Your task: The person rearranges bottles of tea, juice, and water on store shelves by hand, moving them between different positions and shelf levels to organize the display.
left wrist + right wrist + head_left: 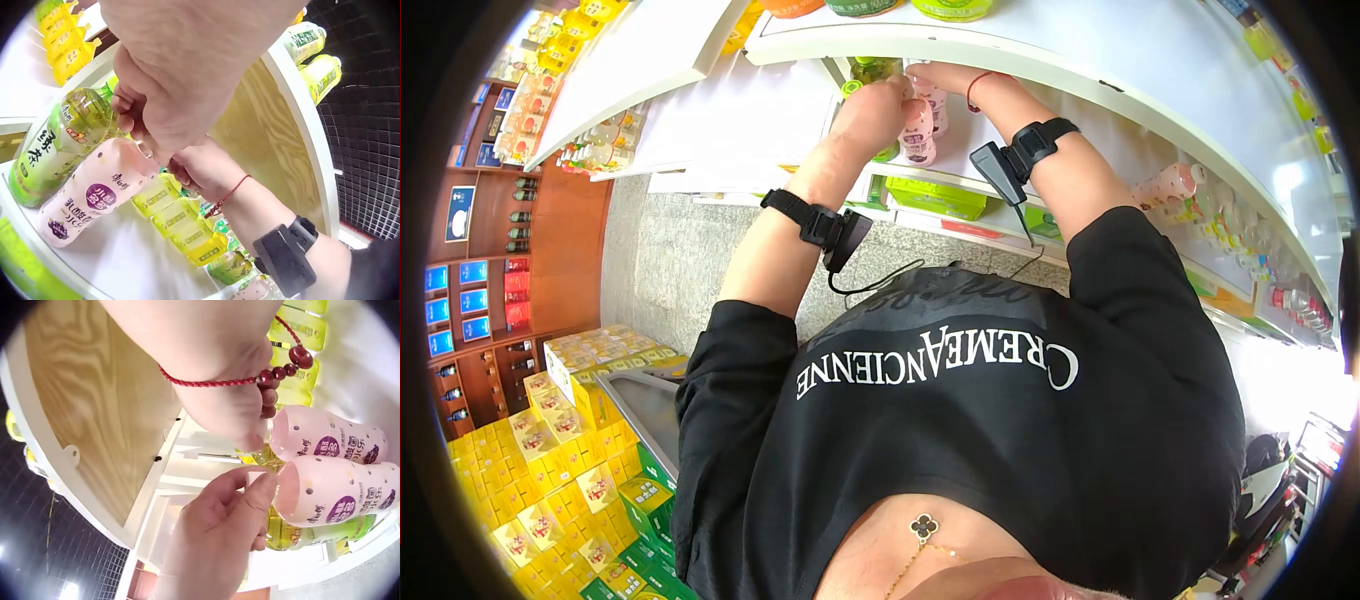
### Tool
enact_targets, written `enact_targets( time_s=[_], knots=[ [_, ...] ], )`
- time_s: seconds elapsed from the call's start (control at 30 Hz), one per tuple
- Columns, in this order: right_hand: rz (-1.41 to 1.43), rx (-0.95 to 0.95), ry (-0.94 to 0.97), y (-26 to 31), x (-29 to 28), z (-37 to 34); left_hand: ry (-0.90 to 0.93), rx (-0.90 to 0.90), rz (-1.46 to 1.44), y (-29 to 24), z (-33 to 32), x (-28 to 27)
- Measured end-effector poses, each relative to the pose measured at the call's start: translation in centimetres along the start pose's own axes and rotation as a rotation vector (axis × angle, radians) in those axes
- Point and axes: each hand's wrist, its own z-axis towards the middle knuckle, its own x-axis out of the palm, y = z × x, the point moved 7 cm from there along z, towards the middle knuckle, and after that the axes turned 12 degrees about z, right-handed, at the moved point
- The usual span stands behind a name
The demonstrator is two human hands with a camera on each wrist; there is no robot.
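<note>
Two pink drink bottles with purple labels stand side by side on a white shelf. My left hand (870, 118) pinches the white cap (255, 477) of the nearer pink bottle (94, 190), thumb and fingers around it. My right hand (209, 167), wearing a red beaded bracelet, grips the other pink bottle (334, 432) by its top; most of its fingers are hidden in the right wrist view. A green tea bottle (59, 150) with a green cap stands right beside the nearer pink bottle.
A shelf board (960, 42) overhangs both hands, with bottles standing on it. Rows of yellow-green bottles (181, 219) stand deeper on the shelf. Green packs (935, 197) lie on the level below. Yellow boxes (550, 470) are stacked at the lower left.
</note>
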Motion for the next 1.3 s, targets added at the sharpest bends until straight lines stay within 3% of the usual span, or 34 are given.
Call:
enact_targets(
  time_s=[0.1, 0.17, 0.27, 0.4, 0.47, 0.57, 0.7, 0.77, 0.83, 0.9, 0.93, 0.97, 1.0, 1.07, 1.13, 1.17, 1.23, 1.3],
  knots=[
    [0.06, -0.041, -0.054, -0.5, -0.1, 0.6, -0.052, 0.068, -0.016, 0.0, 0.1, 0.3],
    [0.101, -0.177, -0.182, 0.6, -0.9, -0.6, -0.055, 0.082, -0.028, 0.0, 0.0, 0.4],
    [0.17, -0.104, -0.238, 1.4, -1.5, -1.7, -0.044, 0.087, -0.018, -0.3, 0.2, 0.3],
    [0.11, -0.185, -0.268, 3.7, -1.9, -4.0, -0.04, 0.069, -0.012, -0.3, 0.3, 0.4],
    [0.082, -0.472, -0.293, 2.5, -0.7, 0.9, -0.072, 0.07, -0.021, -0.2, 0.3, 0.3],
    [0.053, -0.401, -0.195, 0.7, 0.5, 3.1, -0.029, -0.004, -0.062, -0.5, 0.2, 0.3],
    [-0.05, -0.468, -0.212, -1.2, -1.5, -2.8, -0.067, -0.016, -0.127, -0.2, -0.2, 0.4],
    [-0.235, -0.452, -0.285, -3.0, -4.1, -7.7, -0.069, -0.035, -0.13, -0.3, -0.4, 0.3],
    [-0.151, -0.552, -0.44, -8.1, -6.7, -10.3, -0.051, -0.05, -0.133, -0.7, -0.4, -0.1],
    [-0.169, -0.485, -0.545, -12.7, -10.9, -14.5, -0.04, -0.073, -0.134, -0.7, -0.4, 0.3],
    [-0.152, -0.347, -0.651, -15.8, -13.2, -16.4, -0.071, -0.06, -0.154, -0.6, -0.3, 0.5],
    [-0.511, -0.262, -0.735, -15.4, -15.4, -20.1, -0.1, -0.051, -0.172, -0.5, -0.4, 0.7],
    [-0.578, -0.091, -0.795, -17.6, -17.5, -22.0, -0.069, -0.073, -0.178, -0.9, -0.5, 0.4],
    [-0.625, 0.045, -0.84, -22.0, -20.8, -24.5, -0.122, -0.073, -0.155, -0.5, -0.3, 1.0],
    [-0.646, -0.125, -0.966, -23.4, -21.8, -26.5, -0.172, -0.071, -0.14, -0.1, -0.5, 1.0],
    [-0.641, -0.15, -0.951, -22.7, -21.7, -26.9, -0.18, -0.096, -0.131, 0.1, -0.6, 0.9],
    [-0.392, 0.175, -0.718, -23.7, -21.8, -26.5, -0.13, -0.083, -0.14, -0.2, -0.6, 1.1],
    [-0.41, 0.126, -0.712, -26.0, -22.4, -24.8, -0.154, -0.104, -0.112, -0.3, -0.8, 0.8]
  ],
)
